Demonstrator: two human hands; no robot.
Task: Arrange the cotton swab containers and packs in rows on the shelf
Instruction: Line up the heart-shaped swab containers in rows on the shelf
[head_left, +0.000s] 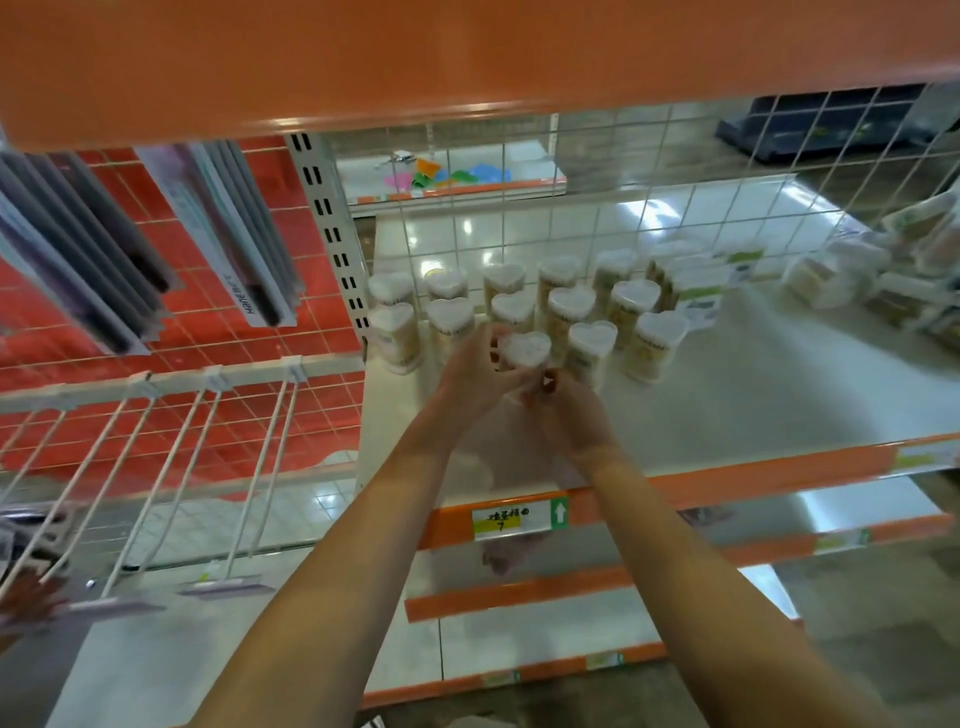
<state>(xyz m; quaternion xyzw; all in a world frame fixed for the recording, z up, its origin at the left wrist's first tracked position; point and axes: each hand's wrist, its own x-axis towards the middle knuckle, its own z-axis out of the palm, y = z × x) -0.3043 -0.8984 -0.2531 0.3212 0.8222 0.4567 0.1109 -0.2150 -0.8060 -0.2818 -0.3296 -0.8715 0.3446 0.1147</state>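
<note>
Several heart-lidded clear cotton swab containers (569, 304) stand in rows at the back left of the white shelf (753, 395). One more container (524, 351) stands at the front of the group, and both hands are on it. My left hand (475, 371) grips its left side with the fingers curled round it. My right hand (569, 410) holds its lower right side. Boxed swab packs (691, 291) stand to the right of the containers. Bagged swab packs (883, 280) lie in a loose heap at the far right.
A wire grid (675, 171) backs the shelf. An orange shelf (467, 57) hangs close overhead. Left of the upright post (332, 228) are hanging carded goods (228, 228) and bare wire hooks (156, 467). Lower orange-edged shelves (571, 587) lie below.
</note>
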